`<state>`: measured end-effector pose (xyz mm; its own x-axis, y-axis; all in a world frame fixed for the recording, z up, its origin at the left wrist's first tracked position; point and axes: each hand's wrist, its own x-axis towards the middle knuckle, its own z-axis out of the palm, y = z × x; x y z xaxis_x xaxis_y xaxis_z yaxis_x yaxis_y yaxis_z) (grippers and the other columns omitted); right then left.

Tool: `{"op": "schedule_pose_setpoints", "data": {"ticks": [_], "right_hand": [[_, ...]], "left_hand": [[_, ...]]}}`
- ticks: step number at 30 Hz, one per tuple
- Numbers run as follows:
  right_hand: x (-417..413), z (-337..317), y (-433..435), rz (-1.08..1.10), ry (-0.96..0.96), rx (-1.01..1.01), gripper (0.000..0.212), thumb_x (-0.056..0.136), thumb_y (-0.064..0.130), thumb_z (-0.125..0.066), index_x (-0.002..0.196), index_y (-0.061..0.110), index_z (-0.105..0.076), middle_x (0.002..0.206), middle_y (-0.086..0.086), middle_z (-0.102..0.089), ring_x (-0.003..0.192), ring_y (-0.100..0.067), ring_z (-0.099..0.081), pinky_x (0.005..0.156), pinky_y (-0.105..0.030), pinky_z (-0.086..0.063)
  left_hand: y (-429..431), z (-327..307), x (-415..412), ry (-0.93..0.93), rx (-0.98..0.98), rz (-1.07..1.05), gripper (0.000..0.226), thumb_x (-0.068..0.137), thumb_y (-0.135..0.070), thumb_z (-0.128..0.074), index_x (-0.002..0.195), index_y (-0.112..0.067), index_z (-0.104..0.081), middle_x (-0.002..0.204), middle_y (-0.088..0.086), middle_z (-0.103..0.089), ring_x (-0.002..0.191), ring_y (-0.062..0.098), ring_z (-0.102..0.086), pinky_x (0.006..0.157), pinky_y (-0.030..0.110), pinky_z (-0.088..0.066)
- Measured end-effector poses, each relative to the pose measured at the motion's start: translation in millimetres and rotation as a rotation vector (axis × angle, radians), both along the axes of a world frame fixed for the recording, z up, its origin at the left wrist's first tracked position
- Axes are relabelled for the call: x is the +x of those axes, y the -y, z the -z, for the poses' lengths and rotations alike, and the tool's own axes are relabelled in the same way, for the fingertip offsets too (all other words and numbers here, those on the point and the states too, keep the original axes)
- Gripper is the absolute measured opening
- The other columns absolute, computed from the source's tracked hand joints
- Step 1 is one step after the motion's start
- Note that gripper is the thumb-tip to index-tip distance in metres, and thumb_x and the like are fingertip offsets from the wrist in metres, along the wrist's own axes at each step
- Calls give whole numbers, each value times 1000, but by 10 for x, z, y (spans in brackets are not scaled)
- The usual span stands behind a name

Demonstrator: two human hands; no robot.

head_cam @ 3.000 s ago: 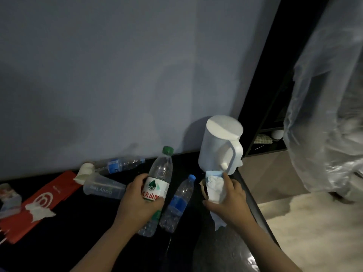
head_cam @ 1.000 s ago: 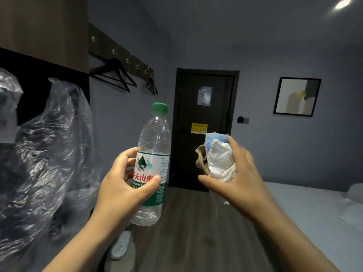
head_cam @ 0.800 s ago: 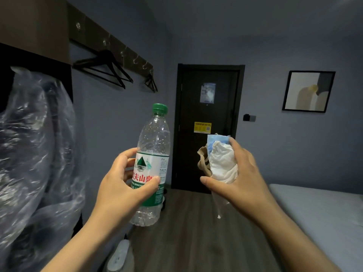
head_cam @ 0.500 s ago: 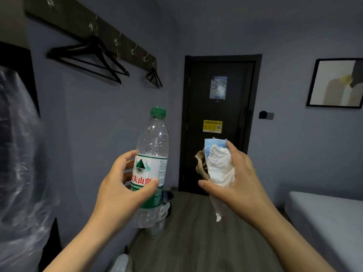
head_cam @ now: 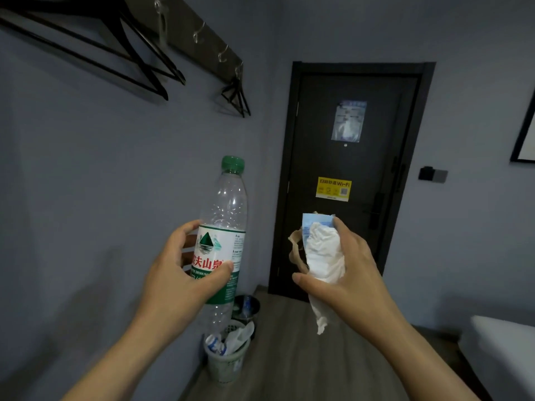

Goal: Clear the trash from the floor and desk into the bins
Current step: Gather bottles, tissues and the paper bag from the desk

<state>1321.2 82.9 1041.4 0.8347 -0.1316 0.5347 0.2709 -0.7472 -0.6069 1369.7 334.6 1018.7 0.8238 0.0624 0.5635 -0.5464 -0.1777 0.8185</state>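
I see my left hand [head_cam: 185,273] curled round the upright bottle [head_cam: 224,235], my right hand [head_cam: 344,270] clutching crumpled tissues [head_cam: 322,256]; 2 bins [head_cam: 228,363] at 6 o'clock below.

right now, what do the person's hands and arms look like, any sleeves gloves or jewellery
Both are bare. The left hand and right hand wear no gloves, and no rings show on the visible fingers. The left forearm and right forearm are uncovered down to the bottom edge of the frame: no sleeve, watch or bracelet in view.
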Motion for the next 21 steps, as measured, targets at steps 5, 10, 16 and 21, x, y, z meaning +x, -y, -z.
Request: {"op": "schedule_pose_setpoints", "data": {"ticks": [5, 10, 16, 21], "right_hand": [[988, 93, 120, 26, -16, -19, 113, 59, 63, -72, 151, 39, -9, 144, 17, -25, 133, -10, -30, 107, -35, -36], [1923, 246, 361, 31, -32, -31, 112, 61, 61, -74, 150, 39, -10, 144, 16, -26, 133, -11, -31, 108, -38, -37], [3250, 439, 757, -64, -44, 1, 110, 62, 61, -75, 150, 42, -10, 146, 18, -25, 133, -8, -29, 105, -31, -34], [4329, 515, 1112, -123, -98, 5, 108, 62, 58, -76, 150, 37, -17, 146, 13, -28, 132, -12, -32, 108, -36, -35]], "left_hand": [[125, 91, 1055, -18, 16, 22, 66, 49, -52, -76, 107, -60, -46, 103, -36, -59, 94, -6, -61, 69, 12, -47], [338, 215, 1950, -46, 32, 18, 66, 46, -56, -73, 107, -62, -46, 104, -36, -58, 95, -8, -61, 73, 15, -47], [727, 301, 3036, -18, 73, -56, 63, 58, -41, -82, 101, -68, -43, 103, -41, -55, 96, -13, -58, 65, 2, -45], [1095, 390, 3948, -78, 120, -136, 68, 66, -23, -82, 110, -56, -43, 103, -32, -57, 91, -8, -60, 61, 4, -44]]}}
